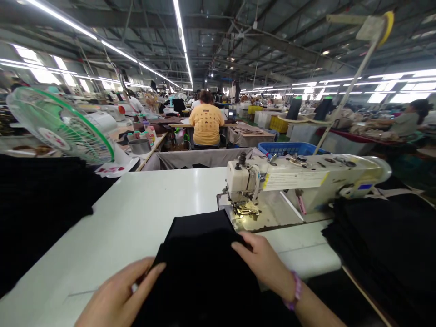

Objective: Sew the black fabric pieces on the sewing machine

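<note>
A black fabric piece [204,259] lies over the front of the pale table, its far edge close to the sewing machine's needle area. My left hand [124,288] pinches its left edge between thumb and fingers. On the opposite edge, my right hand [260,259] grips the cloth the same way, with a purple band on the wrist. The white sewing machine [306,175] stands just beyond my right hand. Its presser foot [248,210] is lit, and the cloth's far right corner lies a little to the left of it. The cloth's near end runs out of view.
Dark fabric stacks lie at left [37,213] and right [384,250]. A green-rimmed fan [64,122] stands at the far left. Behind the machine is a blue basket [289,147]. A pink-handled tool [301,202] rests on the machine bed. A person in yellow [206,122] sits ahead.
</note>
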`<state>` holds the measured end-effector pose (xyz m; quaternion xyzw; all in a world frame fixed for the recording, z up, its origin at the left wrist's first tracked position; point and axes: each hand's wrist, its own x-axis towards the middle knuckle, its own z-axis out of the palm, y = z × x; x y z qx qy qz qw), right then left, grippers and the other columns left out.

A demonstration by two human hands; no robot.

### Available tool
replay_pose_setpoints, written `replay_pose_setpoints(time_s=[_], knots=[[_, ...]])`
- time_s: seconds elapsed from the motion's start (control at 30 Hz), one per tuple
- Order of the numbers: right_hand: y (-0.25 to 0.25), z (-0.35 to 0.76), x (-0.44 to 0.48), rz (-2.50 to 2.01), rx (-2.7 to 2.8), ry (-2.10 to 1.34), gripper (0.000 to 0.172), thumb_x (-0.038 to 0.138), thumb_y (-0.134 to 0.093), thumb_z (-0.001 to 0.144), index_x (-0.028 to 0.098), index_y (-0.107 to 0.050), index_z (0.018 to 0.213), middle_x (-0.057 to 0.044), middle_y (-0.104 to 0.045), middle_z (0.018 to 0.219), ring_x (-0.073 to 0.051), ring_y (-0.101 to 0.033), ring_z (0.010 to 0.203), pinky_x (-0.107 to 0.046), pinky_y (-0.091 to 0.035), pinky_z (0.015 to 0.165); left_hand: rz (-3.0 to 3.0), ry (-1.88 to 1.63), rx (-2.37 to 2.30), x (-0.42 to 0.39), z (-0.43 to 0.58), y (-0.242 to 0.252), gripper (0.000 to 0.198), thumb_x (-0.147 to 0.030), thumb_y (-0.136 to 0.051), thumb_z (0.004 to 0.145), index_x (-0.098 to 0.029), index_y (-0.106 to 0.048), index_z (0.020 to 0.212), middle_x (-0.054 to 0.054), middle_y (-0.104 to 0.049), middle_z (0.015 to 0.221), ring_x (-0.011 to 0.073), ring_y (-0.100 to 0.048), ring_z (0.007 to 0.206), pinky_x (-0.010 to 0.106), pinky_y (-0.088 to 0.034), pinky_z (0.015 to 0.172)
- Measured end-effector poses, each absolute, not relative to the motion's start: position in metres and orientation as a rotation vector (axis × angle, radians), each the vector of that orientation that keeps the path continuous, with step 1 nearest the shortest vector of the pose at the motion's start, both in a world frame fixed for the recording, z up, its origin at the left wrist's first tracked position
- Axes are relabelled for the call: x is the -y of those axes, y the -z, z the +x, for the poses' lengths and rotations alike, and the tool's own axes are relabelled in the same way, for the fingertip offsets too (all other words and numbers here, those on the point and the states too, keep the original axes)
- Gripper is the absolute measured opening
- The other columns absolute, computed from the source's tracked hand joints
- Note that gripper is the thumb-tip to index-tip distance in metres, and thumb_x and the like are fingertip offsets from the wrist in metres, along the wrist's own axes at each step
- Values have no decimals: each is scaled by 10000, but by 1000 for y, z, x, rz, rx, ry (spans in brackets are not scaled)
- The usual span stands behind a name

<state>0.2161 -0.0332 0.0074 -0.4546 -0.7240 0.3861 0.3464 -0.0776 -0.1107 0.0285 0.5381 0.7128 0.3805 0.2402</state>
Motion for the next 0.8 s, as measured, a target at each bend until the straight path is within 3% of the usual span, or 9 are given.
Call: replay_pose_setpoints(time_s=[0.1, 0.2, 0.3, 0.47, 0.6, 0.7, 0.8], knots=[[11, 190, -6, -1288, 1837, -793, 162, 233, -578, 915, 188, -733, 930, -62, -742, 904, -250, -690, 885, -360, -543, 839, 1791, -722, -2180, 54, -75, -27, 331, -564, -517, 767, -268, -664, 766, 73, -718, 838, 328, -664, 811, 411, -502, 762], [27, 173, -27, -1322, 1824, -674, 113, 157, -625, 837, 196, -725, 870, -106, -705, 1039, -295, -646, 1041, -422, -498, 960, 1938, -651, -2192, 12, -76, -15, 233, -413, -446, 787, -228, -586, 797, 164, -669, 1017, 369, -625, 974, 488, -468, 888], [37, 165, -31, -1332, 1802, -613, 164, 115, -650, 782, 197, -726, 903, -133, -664, 1164, -326, -596, 1159, -459, -463, 1028, 1912, -666, -2109, -8, -81, -3, 90, -315, -509, 705, -239, -543, 742, 135, -662, 919, 338, -630, 913, 472, -482, 873], [46, 164, -32, -1301, 1734, -637, 168, 120, -662, 738, 211, -721, 867, -119, -678, 1142, -322, -607, 1131, -478, -469, 1026, 1865, -770, -1961, -4, -82, 1, 32, -256, -486, 679, -257, -512, 697, 60, -656, 791, 276, -634, 824, 421, -502, 825], [48, 170, -30, -1216, 1657, -744, 82, 246, -646, 790, 215, -722, 791, -109, -716, 1118, -300, -638, 1103, -461, -488, 1017, 1729, -1010, -1851, 22, -73, -6, 208, -378, -472, 784, -247, -583, 901, 48, -678, 904, 244, -653, 893, 382, -519, 873], [44, 176, -23, -1118, 1626, -854, 283, 399, -550, 909, 209, -759, 905, -104, -725, 1188, -267, -651, 1141, -409, -509, 1016, 1458, -1287, -1677, 47, -66, -18, 299, -435, -636, 730, -236, -632, 954, 40, -689, 958, 244, -660, 948, 356, -513, 921], [37, 179, -16, -1050, 1617, -937, 408, 490, -540, 930, 195, -756, 1109, -112, -708, 1259, -264, -643, 1183, -422, -491, 1056, 1239, -1480, -1588, 66, -56, -30, 287, -386, -724, 685, -226, -672, 918, 40, -693, 989, 251, -654, 1007, 332, -502, 934]])
